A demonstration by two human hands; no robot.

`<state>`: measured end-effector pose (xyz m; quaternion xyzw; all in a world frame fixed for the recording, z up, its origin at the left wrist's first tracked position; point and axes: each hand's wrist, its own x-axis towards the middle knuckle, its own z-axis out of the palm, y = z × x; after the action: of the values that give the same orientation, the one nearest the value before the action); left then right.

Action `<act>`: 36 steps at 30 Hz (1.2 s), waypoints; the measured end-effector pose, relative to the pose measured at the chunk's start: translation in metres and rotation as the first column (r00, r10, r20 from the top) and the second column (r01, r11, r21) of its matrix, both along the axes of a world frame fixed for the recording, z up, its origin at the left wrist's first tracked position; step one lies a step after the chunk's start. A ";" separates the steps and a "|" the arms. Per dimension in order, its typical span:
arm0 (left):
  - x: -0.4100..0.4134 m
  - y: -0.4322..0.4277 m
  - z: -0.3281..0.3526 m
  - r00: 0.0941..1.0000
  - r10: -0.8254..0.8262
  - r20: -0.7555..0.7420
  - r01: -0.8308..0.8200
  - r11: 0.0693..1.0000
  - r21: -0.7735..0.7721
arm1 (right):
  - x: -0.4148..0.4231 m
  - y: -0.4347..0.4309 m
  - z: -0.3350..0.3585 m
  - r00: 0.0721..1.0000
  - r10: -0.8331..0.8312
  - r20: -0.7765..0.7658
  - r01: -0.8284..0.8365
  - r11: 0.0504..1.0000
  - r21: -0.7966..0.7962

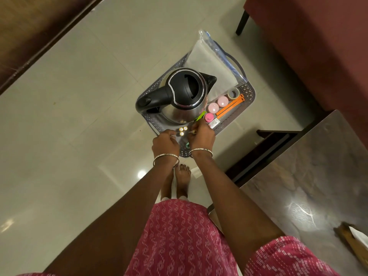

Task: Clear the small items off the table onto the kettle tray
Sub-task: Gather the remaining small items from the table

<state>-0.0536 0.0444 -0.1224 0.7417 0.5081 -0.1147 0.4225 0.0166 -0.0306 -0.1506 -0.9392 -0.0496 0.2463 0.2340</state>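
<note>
Dark brown wood furniture [29, 36] runs along the far left edge. Beside it spreads a pale, glossy tiled floor [79, 116] that catches a ceiling light. The grey perforated tray [249, 90] sits on this floor, not on the table. A steel kettle [185, 96] with a black lid and handle stands at the tray's middle.

At the tray's near end the left hand [165, 142] hovers with its fingers curled; whether it has anything in them cannot be told. Just right of it three batteries [183, 130] stand upright on the tray. The right hand [201, 136] has its fingers curled round a thin stick [193, 132].

Further right on the tray lie pink round pots [217, 104], orange strips [229, 106] and a tape roll [233, 94], with a clear plastic bag [211, 62] beyond the kettle.

A maroon sofa [318, 46] fills the upper right, and the dark marbled table [298, 176] the lower right.
</note>
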 end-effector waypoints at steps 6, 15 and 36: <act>0.009 -0.004 -0.006 0.997 0.029 -0.067 -0.031 0.999 -0.027 | -0.004 0.001 -0.010 1.000 -0.010 0.008 0.009 0.999 0.033; 0.007 -0.002 -0.010 0.996 0.051 -0.075 -0.054 0.998 -0.045 | -0.008 0.006 -0.021 0.999 -0.008 0.053 0.003 0.996 0.087; 0.013 0.005 -0.013 0.994 0.007 -0.106 -0.015 0.997 -0.073 | -0.016 0.004 -0.025 0.991 0.080 0.106 -0.081 0.997 0.006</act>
<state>-0.0410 0.0494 -0.1359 0.7156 0.5293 -0.1702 0.4227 0.0007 -0.0263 -0.1758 -0.9470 -0.1010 0.2053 0.2256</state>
